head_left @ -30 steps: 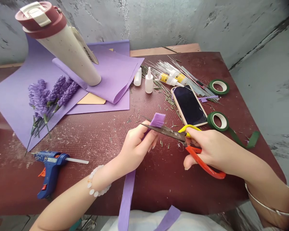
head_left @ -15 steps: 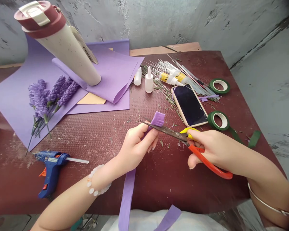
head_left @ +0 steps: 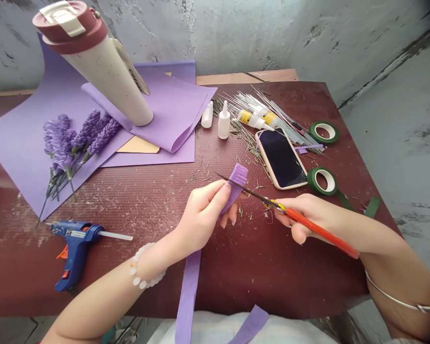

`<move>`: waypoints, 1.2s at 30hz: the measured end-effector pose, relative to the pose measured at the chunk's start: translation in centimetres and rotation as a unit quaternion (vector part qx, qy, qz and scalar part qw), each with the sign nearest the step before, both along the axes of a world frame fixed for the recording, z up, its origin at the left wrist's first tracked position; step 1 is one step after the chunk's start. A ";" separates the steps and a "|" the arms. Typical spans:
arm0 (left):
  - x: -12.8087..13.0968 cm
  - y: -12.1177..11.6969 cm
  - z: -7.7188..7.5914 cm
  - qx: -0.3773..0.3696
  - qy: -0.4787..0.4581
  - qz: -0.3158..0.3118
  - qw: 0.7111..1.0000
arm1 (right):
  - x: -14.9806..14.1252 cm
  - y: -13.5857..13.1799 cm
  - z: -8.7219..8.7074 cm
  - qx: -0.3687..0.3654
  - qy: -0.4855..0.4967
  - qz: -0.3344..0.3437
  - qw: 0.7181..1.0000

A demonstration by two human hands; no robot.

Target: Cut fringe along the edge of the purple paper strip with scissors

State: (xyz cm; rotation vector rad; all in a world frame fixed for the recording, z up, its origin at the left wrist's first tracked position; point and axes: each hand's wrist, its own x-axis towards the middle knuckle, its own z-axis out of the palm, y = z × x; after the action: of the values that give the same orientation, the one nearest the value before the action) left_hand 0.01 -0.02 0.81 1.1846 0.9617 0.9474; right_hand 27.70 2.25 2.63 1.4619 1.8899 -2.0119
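Observation:
My left hand (head_left: 206, 212) pinches a long purple paper strip (head_left: 189, 291) near its upper end, thumb on top. That end sticks out past the thumb and has a row of short cuts along one edge. The rest of the strip hangs below my wrist toward my lap, where another length of it shows. My right hand (head_left: 304, 217) grips scissors (head_left: 317, 231) with red and yellow handles. Their dark blades lie across the strip just beyond my left thumb, seen nearly edge-on, so how far apart they are is hard to tell.
A blue glue gun (head_left: 75, 248) lies at left, below purple flowers (head_left: 62, 143) on purple paper (head_left: 17, 138). A tall tumbler (head_left: 111, 81) stands behind. Small white bottles (head_left: 224, 122), a phone (head_left: 281, 157), wire stems (head_left: 243, 100) and green tape rolls (head_left: 322, 180) lie at right.
My right hand has turned the scissors, so the red handle now points more to the right and the blades look thinner. My left thumb and the strip end have shifted slightly.

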 end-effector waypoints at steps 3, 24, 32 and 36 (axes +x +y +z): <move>0.1 0.0 0.1 -0.010 0.000 0.007 1.000 | 0.2 0.0 -0.1 -0.011 0.008 -0.003 1.000; -0.1 0.4 -0.2 -0.010 -0.034 -0.018 0.999 | 1.9 -0.1 -2.2 -0.034 0.059 -0.002 0.998; 0.0 0.5 0.1 -0.040 -0.045 -0.025 0.998 | 2.2 -0.2 -2.7 -0.037 0.084 0.005 0.996; 0.0 0.4 0.2 -0.046 -0.048 -0.025 0.997 | 2.3 -0.2 -2.9 -0.037 0.077 0.009 0.996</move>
State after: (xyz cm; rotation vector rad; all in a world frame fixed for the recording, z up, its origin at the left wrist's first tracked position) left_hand 0.03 0.43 1.01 1.0716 0.8852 0.9038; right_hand 29.97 2.03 -0.25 1.3028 1.8513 -2.2197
